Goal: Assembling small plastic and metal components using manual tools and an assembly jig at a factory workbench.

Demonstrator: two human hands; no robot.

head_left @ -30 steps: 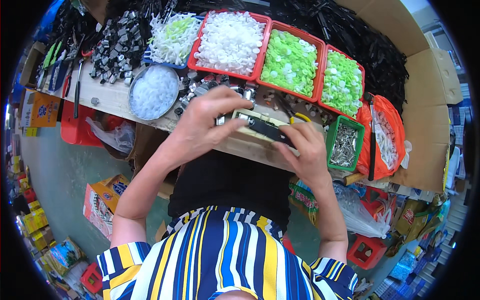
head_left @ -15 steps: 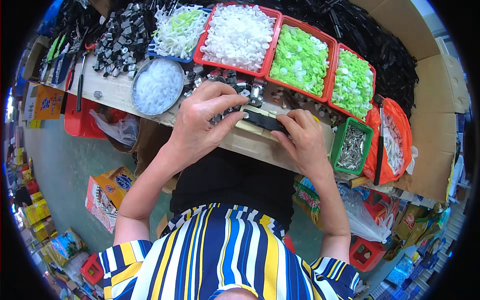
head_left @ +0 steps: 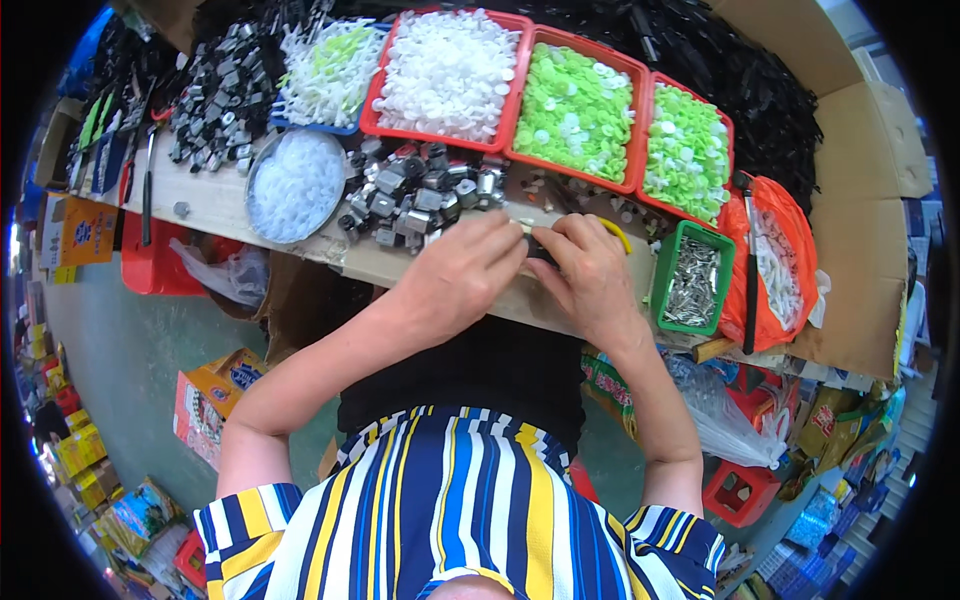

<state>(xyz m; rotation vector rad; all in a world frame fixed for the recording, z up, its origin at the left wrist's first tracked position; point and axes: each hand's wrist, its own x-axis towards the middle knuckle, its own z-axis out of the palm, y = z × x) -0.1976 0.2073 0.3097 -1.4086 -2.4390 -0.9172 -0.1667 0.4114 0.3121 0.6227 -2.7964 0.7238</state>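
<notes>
Black part sits between the person's 2 hands, above the front edge of the worktop. Only a short dark section shows, so I cannot tell which way its long axis points. A small pale, cream-coloured piece shows just beyond it, by the left fingertips.

The right hand grips the part, thumb below and fingers above, parted only by its thickness. The left hand has its thumb and fingers drawn close together at the part's left side; I cannot tell what, if anything, they pinch.

Behind the left hand lies a heap of blocky metal-and-black pieces, some shiny, some dull. Left of it, translucent, milky pieces fill a round dish. Farther back stand 3 red plastic trays: 1 of glossy white pieces and 2 of mostly lime-green ones (a few white discs mixed in). Near the right hand are a curved yellow handle and a green box of slender, silvery metal pins.
</notes>
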